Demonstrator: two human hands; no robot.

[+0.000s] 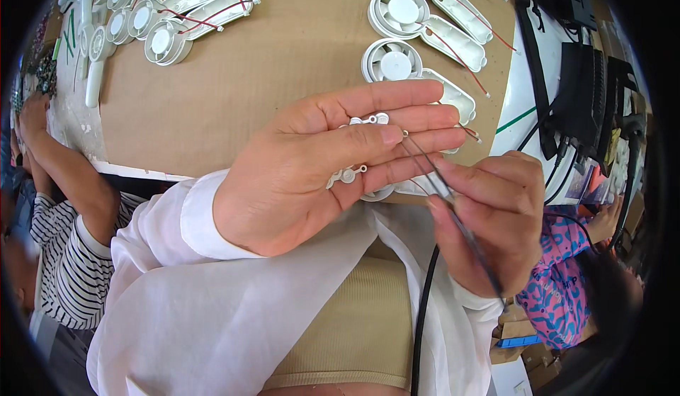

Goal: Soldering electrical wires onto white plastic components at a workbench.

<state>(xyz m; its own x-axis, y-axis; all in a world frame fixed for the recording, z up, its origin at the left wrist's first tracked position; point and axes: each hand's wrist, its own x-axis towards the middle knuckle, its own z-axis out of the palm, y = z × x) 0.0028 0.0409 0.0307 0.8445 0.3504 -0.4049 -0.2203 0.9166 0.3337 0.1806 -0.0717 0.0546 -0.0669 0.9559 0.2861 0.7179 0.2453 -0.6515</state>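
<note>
My left hand (273, 173) is turned palm up over the table's near side, fingers stretched out and thumb laid across them. Small white plastic pieces with ring-shaped ends (347, 175) lie in its palm, partly covered by the thumb. My right hand (499, 215) pinches a pair of thin metal tweezers (453, 208). Their tips meet at my left thumb tip, by a tiny pale ring too small to make out well. Behind my fingers, a white handheld-fan housing (392, 63) lies partly hidden, with its round fan head and a red wire showing.
More white fan housings with red wires (166, 42) lie at the far left and far right of the brown board (234, 98). Black equipment and cables (577, 91) stand at the right edge. Co-workers sit on both sides; a striped sleeve (78, 275) shows at left.
</note>
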